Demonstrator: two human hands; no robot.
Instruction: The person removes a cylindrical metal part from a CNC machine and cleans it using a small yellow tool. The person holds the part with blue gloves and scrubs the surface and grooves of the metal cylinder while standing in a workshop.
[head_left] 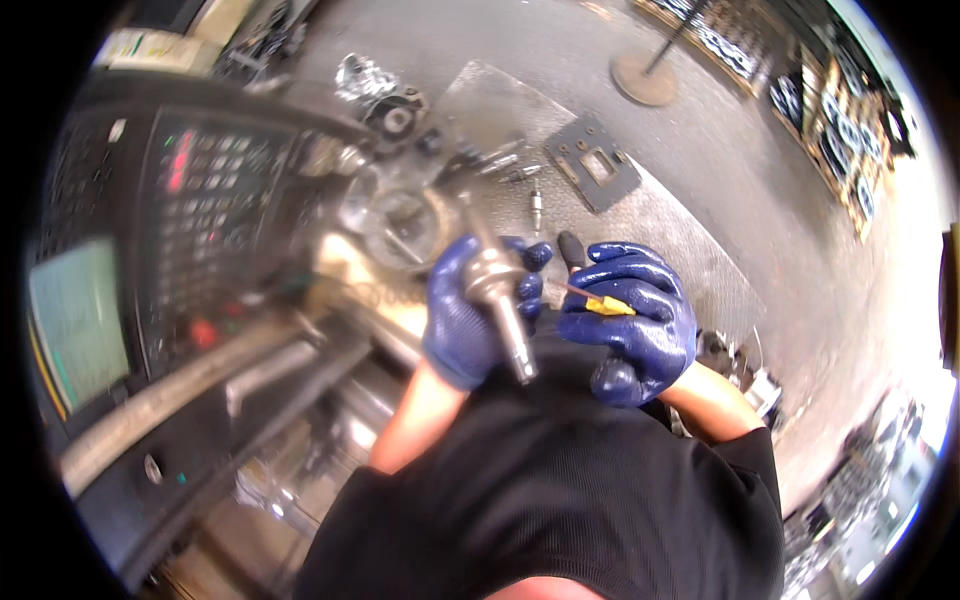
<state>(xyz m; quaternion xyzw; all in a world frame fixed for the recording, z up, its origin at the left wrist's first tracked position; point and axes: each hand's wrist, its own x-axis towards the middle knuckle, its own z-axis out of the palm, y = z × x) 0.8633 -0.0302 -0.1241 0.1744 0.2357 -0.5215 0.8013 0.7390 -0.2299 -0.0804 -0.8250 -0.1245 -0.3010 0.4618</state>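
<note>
My left hand (455, 325), in a dark blue glove, is closed around a stepped metal shaft with a thick round collar (492, 277). The shaft slants, its narrow end pointing down toward my shirt, and is partly blurred. Just to the right, my right hand (650, 320), in a wet-looking blue glove, has its fingers curled around a small thin-shafted driver with a yellow grip (609, 305). The driver's thin rod points left at the collared shaft. Whether its tip touches the shaft I cannot tell.
A machine control panel (215, 200) with lit buttons and a screen (85, 320) fills the left. Ahead lie a dark plate with a square hole (597, 165) and a small metal spindle (537, 210) on a patterned metal sheet (690, 250). A round-based stand (645, 80) and pallets of parts (845, 130) are farther off.
</note>
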